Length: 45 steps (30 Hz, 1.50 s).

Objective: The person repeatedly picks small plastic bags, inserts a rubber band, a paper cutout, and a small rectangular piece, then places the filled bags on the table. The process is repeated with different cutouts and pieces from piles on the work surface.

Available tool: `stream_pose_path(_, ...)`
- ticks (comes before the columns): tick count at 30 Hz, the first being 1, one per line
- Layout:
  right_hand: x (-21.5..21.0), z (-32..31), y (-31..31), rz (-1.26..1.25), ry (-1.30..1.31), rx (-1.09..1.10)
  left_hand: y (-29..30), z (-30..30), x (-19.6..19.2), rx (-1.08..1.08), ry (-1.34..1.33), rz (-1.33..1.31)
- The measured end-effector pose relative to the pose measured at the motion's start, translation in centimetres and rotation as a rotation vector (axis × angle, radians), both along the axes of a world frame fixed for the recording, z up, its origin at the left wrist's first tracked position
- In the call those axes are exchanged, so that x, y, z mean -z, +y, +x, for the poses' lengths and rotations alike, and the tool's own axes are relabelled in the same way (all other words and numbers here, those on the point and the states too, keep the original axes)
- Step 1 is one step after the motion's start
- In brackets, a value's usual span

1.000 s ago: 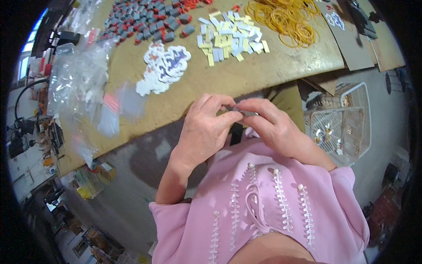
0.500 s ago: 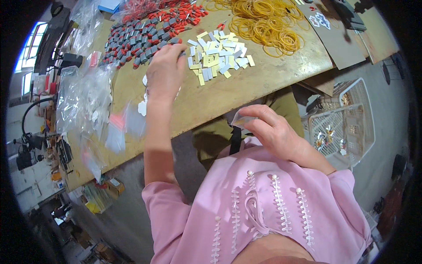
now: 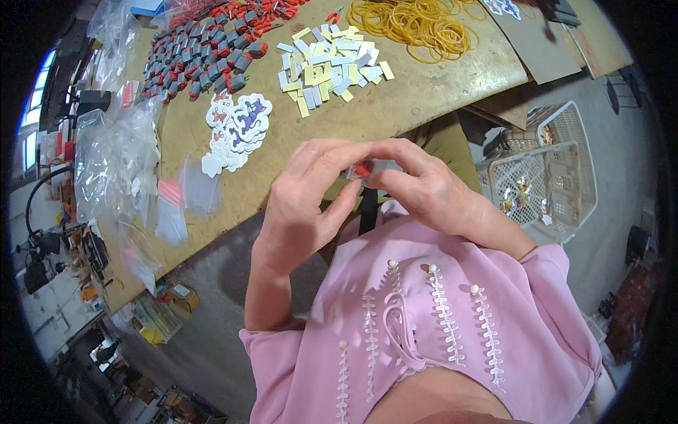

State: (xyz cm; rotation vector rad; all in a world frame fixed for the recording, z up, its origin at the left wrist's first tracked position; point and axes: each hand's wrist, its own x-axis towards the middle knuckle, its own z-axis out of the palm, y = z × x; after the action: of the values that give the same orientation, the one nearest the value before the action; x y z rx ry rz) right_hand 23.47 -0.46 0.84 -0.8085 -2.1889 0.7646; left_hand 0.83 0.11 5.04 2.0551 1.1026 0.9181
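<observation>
My left hand (image 3: 300, 201) and my right hand (image 3: 434, 191) meet in front of my body, just off the table's near edge. The right hand's thumb and fingers pinch a small clear plastic bag (image 3: 381, 165). At the bag, the left fingers close round a small red piece (image 3: 364, 168); most of it is hidden by the fingers, and I cannot tell how far inside the bag it sits. On the table beyond lie a pile of grey-and-red pieces (image 3: 201, 60), a heap of pale yellow and white small blocks (image 3: 328, 67) and a stack of printed white cut-outs (image 3: 240, 131).
Yellow rubber bands (image 3: 417, 28) lie at the far side of the wooden table (image 3: 395, 113). Clear plastic bags (image 3: 116, 166) cover its left part, beside flat bags with a red strip (image 3: 171, 205). White plastic baskets (image 3: 537, 177) stand on the right.
My left hand has come back from the grey-and-red pile to the bag in my right hand, bringing a small piece. The printed cut-outs are now uncovered.
</observation>
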Motion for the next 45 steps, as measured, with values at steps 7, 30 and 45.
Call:
stream_pose_path(7,0.5,1.4,-0.6,0.000,-0.019,0.054,6.2,0.6,-0.6,-0.130,0.149,0.046)
stream_pose_path(30,0.1,3.9,-0.1,0.018,0.059,0.214,4.8,4.6,-2.0,0.142,0.064,-0.049)
stream_pose_path(45,-1.0,4.3,-1.5,0.105,0.052,0.129,6.3,4.0,-0.4,-0.076,0.072,-0.093)
